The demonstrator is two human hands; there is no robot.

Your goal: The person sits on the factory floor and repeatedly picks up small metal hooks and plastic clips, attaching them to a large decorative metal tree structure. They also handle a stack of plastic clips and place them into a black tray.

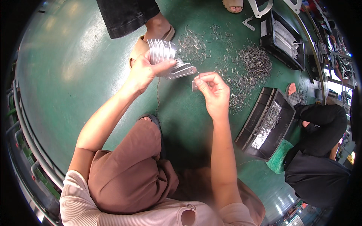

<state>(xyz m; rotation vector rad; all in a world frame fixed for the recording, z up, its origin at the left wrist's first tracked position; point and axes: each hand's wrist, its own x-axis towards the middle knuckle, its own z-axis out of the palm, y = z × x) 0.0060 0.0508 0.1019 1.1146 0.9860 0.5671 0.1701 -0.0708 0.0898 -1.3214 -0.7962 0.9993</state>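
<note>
Metal plates (162, 51) are grasped in a stack by the left hand (144, 72); just beside them, a small metal piece (194, 86) is pinched by the right hand (216, 92).

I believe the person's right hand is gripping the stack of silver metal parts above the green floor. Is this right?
Not the right hand: the head view shows the left hand gripping the stack of silver metal parts above the green floor.
</note>
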